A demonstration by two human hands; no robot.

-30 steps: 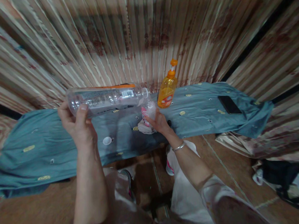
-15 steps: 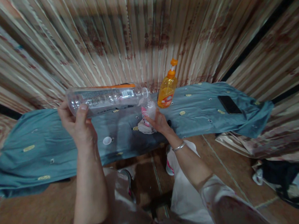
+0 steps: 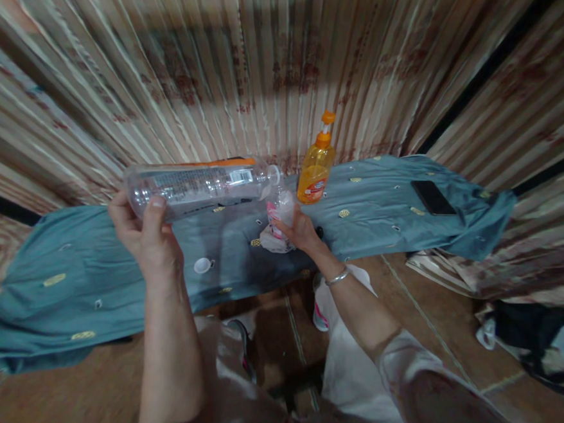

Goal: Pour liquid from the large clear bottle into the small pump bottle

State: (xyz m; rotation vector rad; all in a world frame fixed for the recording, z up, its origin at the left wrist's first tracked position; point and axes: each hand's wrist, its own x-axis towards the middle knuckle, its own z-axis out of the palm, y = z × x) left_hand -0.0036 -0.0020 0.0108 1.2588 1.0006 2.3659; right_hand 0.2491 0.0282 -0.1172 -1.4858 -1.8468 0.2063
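My left hand (image 3: 151, 237) is closed around the base of a large clear plastic bottle (image 3: 197, 184), which lies sideways in the air with its mouth to the right. That mouth is at the top of a small clear bottle with a pink label (image 3: 279, 213); whether the two touch I cannot tell. Around the small bottle's side my right hand (image 3: 298, 228) is closed, holding it roughly upright over the bench. A crumpled whitish cloth or bag (image 3: 272, 241) is at its base. Just behind stands a pump bottle of orange liquid (image 3: 316, 170).
A teal patterned cloth (image 3: 370, 224) covers the long narrow bench. On it lie a white cap (image 3: 201, 265) on the left and a black phone (image 3: 432, 198) on the right. Striped curtains (image 3: 252, 65) hang close behind. A dark bag (image 3: 529, 329) is on the floor at right.
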